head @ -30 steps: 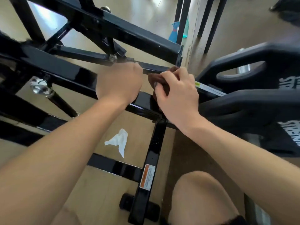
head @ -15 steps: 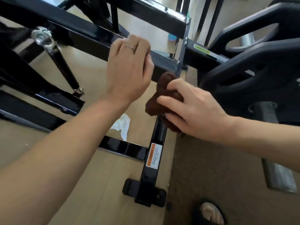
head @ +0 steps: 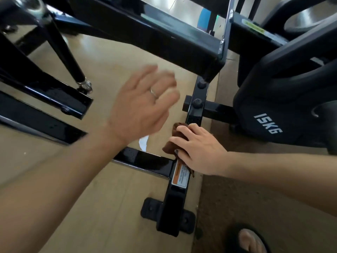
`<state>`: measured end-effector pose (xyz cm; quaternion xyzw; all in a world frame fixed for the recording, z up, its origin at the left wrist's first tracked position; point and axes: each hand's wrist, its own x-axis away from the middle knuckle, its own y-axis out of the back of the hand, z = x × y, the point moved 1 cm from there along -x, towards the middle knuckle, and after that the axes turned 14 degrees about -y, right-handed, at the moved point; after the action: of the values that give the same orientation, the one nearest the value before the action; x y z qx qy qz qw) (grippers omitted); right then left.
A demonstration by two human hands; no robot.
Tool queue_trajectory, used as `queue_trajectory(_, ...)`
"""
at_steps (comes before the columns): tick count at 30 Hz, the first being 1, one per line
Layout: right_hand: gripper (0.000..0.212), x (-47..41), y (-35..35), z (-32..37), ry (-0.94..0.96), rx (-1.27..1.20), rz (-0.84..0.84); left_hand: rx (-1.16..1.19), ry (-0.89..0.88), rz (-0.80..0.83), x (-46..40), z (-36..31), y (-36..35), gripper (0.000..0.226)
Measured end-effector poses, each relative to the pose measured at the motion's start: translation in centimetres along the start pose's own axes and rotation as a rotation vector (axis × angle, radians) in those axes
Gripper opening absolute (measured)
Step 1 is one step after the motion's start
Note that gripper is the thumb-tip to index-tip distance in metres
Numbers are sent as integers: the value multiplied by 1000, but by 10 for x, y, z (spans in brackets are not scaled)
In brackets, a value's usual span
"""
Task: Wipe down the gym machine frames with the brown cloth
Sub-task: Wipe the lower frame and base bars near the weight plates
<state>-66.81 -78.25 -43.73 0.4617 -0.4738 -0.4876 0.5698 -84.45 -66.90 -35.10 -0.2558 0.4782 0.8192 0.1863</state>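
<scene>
Crumpled brown cloth (head: 170, 143) on glossy frame (head: 195, 114)

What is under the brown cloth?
The brown cloth lies on the black floor bar, pressed by the right hand. The warning sticker peeks out below; the bar beneath the cloth is hidden.

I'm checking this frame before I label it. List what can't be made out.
- Left hand, head view: motion blur smears the fingertips.
- Brown cloth: mostly covered by the right hand.
- Warning sticker: print too small, top under the cloth.
- White scrap on the floor: mostly behind the left wrist.
- Weight plate: cut off at the right edge.
</scene>
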Motion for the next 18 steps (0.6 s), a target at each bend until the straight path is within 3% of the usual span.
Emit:
queue_trajectory(4, 43, -4, -18, -7, -52, -21, -60, 383, 370, 340, 53, -60, -27, 9)
queue_trajectory(8, 40, -22, -23, -30, -38, -67, -92, 427, 578, 580, 87, -80, -48, 26)
queue_trajectory(13, 41, -62, -8, -63, -158, -48, -156, 381, 575, 651, 93, -90, -52, 33)
queue_trajectory(18, 42, -24, -24, -22, -279, -196, -214, 388, 632, 672, 93, -89, -54, 31)
